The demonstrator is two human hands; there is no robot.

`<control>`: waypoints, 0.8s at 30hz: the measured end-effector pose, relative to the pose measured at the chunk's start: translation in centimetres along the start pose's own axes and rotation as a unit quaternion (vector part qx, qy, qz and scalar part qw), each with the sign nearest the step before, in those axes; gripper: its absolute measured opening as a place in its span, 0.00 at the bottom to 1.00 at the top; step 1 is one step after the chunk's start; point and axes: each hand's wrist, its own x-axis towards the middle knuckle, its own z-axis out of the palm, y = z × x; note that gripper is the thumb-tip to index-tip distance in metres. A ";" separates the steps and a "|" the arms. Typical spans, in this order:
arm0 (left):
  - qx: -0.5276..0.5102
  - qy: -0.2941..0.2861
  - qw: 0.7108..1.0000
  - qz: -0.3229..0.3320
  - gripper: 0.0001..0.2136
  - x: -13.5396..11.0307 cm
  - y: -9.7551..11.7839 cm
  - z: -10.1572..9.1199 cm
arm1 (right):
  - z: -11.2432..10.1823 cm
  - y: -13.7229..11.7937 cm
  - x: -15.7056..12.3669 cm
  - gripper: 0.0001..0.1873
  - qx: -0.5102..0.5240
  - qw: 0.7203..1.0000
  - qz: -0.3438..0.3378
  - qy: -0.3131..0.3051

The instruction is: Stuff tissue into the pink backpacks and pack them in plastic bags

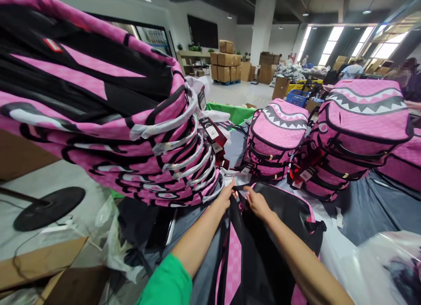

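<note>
A black-and-pink backpack (pixel 276 243) lies in front of me, its black side facing up and a pink checkered strip along its left. At its top end a short black strap (pixel 241 188) stretches between my hands. My left hand (pixel 226 196) is closed, pinching the strap's left end. My right hand (pixel 258 203) has curled fingers at the strap's other end, over the backpack's edge. Close to my left hand leans a tall stack of pink backpacks (pixel 131 142) with white-wrapped handles. Dark hang tags (pixel 210 128) dangle from that stack.
Two piles of pink backpacks with a shark-teeth print, a smaller one (pixel 278 125) and a bigger one (pixel 362 107), stand on the grey-covered table (pixel 353 208). Clear plastic (pixel 384 265) lies at right. Cardboard (pixel 46 261) and a round stand base (pixel 49 208) are at lower left.
</note>
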 end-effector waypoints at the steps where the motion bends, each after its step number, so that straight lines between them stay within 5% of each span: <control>1: -0.006 -0.027 0.999 0.019 0.19 -0.6 0.9 -0.5 | -0.6 -0.2 0.8 0.19 0.009 1.000 0.012 0.005; 4: 0.004 -0.096 0.990 0.102 0.22 -2.8 3.7 -1.6 | -2.8 -0.8 2.9 0.24 0.023 0.999 0.034 0.021; 7: 0.027 -0.121 0.973 0.197 0.21 -4.7 6.2 -1.8 | -5.8 -0.6 3.0 0.12 0.007 0.996 0.066 0.057; 10: 0.061 -0.124 0.953 0.268 0.18 -5.5 7.6 -0.7 | -7.7 0.1 -0.3 0.08 -0.009 0.994 0.086 0.073; 12: 0.086 -0.135 0.942 0.295 0.15 -5.2 7.9 0.9 | -7.2 -0.3 -4.4 0.07 -0.002 0.996 0.081 0.045; 17: 0.166 -0.137 0.924 0.315 0.11 -3.0 5.2 7.2 | 0.1 -5.0 -16.7 0.08 0.060 0.995 0.047 -0.059; 19: 0.206 -0.107 0.920 0.316 0.10 -2.4 2.9 9.5 | 2.4 -6.0 -20.4 0.08 0.166 0.977 0.022 -0.135; 22: 0.264 -0.052 0.905 0.331 0.08 -2.0 -0.3 11.5 | 1.2 -4.3 -23.1 0.08 0.261 0.949 0.063 -0.167; 24: 0.295 -0.032 0.888 0.350 0.11 -1.9 -1.5 11.9 | -2.2 -0.9 -23.0 0.08 0.218 0.950 0.216 -0.062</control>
